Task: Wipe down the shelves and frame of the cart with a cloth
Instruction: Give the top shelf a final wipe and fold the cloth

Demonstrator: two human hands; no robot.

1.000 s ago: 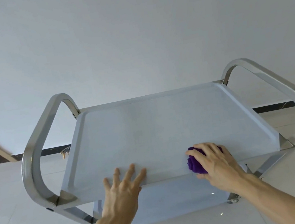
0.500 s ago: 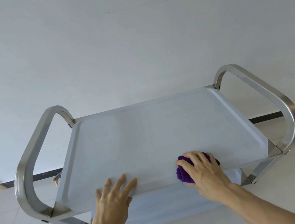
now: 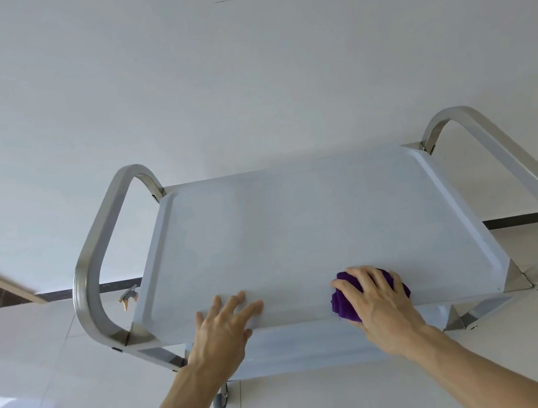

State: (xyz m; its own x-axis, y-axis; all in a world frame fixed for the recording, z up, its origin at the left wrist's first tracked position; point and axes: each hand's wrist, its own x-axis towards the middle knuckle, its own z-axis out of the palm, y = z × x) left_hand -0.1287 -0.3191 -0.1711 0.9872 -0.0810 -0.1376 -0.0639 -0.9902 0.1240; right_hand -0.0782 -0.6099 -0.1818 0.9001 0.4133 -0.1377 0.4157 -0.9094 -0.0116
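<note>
The purple cloth [image 3: 338, 304] lay bunched on the cart's top shelf [image 3: 299, 234], near its front edge and right of centre. The right hand [image 3: 381, 302] covered it, fingers [image 3: 363, 278] curled over the wad and clamped on it. Left of it, apart from the cloth, the left hand [image 3: 223, 328] rested flat on the same edge, fingers [image 3: 236, 303] straight and slightly spread. Steel handles [image 3: 91, 277] looped at both ends; a lower shelf [image 3: 298, 348] and a caster [image 3: 221, 400] showed beneath, on the pale tiled floor [image 3: 42, 374].

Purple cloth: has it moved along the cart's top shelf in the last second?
No: the purple cloth stays at the top shelf's front edge, right of middle.
</note>
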